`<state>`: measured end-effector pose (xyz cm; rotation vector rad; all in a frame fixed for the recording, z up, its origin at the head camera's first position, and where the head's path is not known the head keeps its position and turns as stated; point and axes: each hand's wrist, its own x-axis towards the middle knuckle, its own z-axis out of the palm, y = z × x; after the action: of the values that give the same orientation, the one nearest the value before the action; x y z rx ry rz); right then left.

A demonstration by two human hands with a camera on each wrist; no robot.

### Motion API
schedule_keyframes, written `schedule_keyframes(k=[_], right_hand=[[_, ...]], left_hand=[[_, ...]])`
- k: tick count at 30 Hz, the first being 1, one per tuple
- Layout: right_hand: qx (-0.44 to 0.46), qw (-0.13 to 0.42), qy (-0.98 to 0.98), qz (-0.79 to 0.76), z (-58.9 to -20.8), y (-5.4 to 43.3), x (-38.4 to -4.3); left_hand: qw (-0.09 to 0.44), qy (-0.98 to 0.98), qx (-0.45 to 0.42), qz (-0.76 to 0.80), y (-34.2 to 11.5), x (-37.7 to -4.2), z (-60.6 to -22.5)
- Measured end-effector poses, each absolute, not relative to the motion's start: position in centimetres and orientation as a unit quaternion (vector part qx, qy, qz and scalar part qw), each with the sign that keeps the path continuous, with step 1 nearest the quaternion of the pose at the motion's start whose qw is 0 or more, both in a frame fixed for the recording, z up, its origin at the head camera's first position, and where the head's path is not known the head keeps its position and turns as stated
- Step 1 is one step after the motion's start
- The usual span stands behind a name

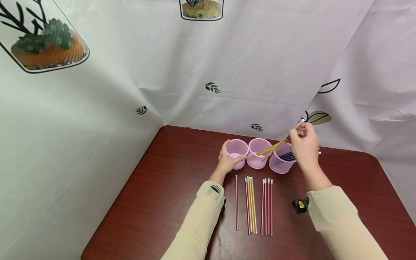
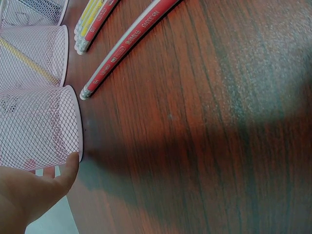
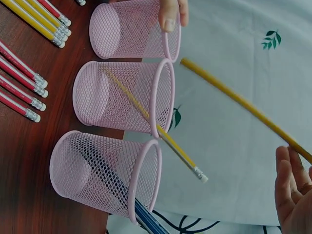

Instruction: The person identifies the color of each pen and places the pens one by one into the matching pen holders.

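Observation:
Three pink mesh pencil cups stand in a row. My left hand (image 1: pixel 226 161) grips the left cup (image 2: pixel 39 126), with the thumb across its near side and fingers round the far side. Raised over the right cup (image 3: pixel 73 170), my right hand (image 1: pixel 306 146) pinches a yellow pencil (image 3: pixel 239 100) near its eraser end. That pencil slants down toward the middle cup (image 3: pixel 83 97), its bare end outside the mesh in the right wrist view. Another yellow pencil (image 3: pixel 178 148) leans inside the middle cup, eraser end up. Dark blue pencils (image 3: pixel 146 217) lean in the right cup.
On the dark red wooden table (image 1: pixel 156 187), nearer than the cups, lie a single red pencil (image 1: pixel 237 202), a group of yellow pencils (image 1: pixel 251 206) with a red one beside them, and several red pencils (image 1: pixel 268 207). A patterned white cloth (image 1: pixel 195 104) hangs behind the table.

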<state>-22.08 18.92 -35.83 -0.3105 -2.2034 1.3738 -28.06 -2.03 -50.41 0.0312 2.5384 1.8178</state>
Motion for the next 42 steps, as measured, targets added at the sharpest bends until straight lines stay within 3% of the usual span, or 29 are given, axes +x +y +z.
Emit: schedule_keyframes(k=[13,25,42], right_hand=[[-0.098,0.283,-0.756,0.583,-34.6,18.0,-21.2],[-0.138,0.292,-0.747,0.582,-40.5,19.0,-23.2],[-0.187,0.274,-0.788,0.518,-44.1,17.7,-23.5]], left_hand=[[0.005,0.811,0.009,0.585,-1.9,-28.1,-50.6],[0.004,0.809,0.010,0.588,-1.9,-28.1,-50.6],[0.002,0.813,0.011,0.582,-1.9,-28.1,-50.5]])
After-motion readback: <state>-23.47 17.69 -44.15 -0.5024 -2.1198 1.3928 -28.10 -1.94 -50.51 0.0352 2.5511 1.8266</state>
